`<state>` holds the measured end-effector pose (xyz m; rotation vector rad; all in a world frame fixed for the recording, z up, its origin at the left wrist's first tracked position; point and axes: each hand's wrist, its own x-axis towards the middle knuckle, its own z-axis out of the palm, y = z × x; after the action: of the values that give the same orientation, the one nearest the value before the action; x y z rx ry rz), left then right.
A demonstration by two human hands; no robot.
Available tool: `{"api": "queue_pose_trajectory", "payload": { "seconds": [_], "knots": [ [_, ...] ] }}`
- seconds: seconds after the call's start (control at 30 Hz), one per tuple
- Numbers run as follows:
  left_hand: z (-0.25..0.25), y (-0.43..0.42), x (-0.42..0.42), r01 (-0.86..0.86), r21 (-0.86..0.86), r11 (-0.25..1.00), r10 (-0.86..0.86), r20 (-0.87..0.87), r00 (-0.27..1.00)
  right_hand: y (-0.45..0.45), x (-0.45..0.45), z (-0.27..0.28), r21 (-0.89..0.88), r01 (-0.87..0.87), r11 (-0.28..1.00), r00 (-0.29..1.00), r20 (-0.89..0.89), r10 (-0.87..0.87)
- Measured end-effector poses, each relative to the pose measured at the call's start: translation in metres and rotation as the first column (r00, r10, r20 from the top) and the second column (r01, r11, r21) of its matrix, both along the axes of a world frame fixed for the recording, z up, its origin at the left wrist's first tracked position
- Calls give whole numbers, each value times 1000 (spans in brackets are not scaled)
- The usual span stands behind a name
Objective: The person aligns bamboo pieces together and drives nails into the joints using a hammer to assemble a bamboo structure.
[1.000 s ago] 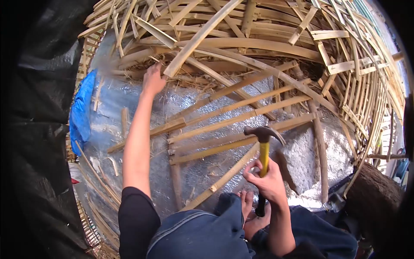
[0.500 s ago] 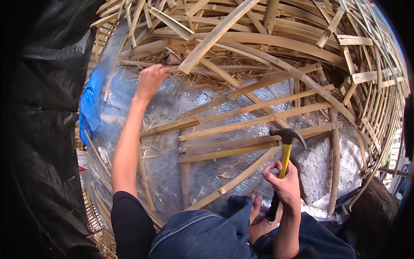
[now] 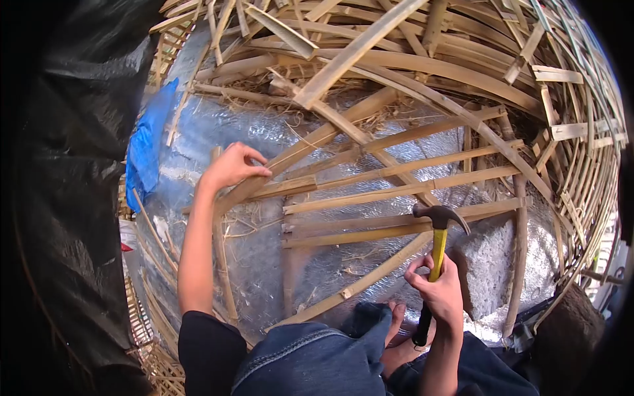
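Observation:
My right hand point(image 3: 439, 290) is wrapped round the yellow and black handle of a claw hammer point(image 3: 438, 247). The hammer stands head up, its dark metal claw pointing right, beside the rough grey block. At the left, my left hand point(image 3: 236, 166) is closed at the lower end of a bamboo strip point(image 3: 310, 142), thumb and forefinger at its edge. That strip slants up to the right across other pieces. Just below lies a ladder-like frame of bamboo slats point(image 3: 370, 195) on a silvery foil sheet point(image 3: 198, 132).
A grey stone block point(image 3: 489, 267) sits right of the hammer. Piled bamboo strips point(image 3: 449, 66) fill the back and curve down the right. Black plastic sheeting point(image 3: 79, 198) hangs at the left, with a blue tarp point(image 3: 144, 148) beside it. A bare foot point(image 3: 396, 323) rests near the hammer handle.
My left hand has moved down and nearer, bringing a bamboo strip out of the pile so it lies diagonally over the slats. The hammer stays upright in my right hand.

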<state>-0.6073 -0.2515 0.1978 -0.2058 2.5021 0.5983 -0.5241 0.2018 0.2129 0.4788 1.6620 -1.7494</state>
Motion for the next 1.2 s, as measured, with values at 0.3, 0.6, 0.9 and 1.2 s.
{"api": "queue_pose_trajectory", "payload": {
  "seconds": [0.3,0.6,0.9,1.2],
  "knots": [
    [4,103,40,-232,356,905,390,-479,787,3,2,0,-59,10,998,1000,-22,-11],
    [-6,265,139,-305,891,336,443,137,886,-5,16,-6,-235,86,968,989,-96,-111],
    [21,242,114,-370,845,386,261,284,923,-16,4,26,78,-24,997,950,-308,47],
    [64,273,95,-166,976,-143,566,219,795,-39,-48,85,85,86,993,886,-462,-37]
  ]
}}
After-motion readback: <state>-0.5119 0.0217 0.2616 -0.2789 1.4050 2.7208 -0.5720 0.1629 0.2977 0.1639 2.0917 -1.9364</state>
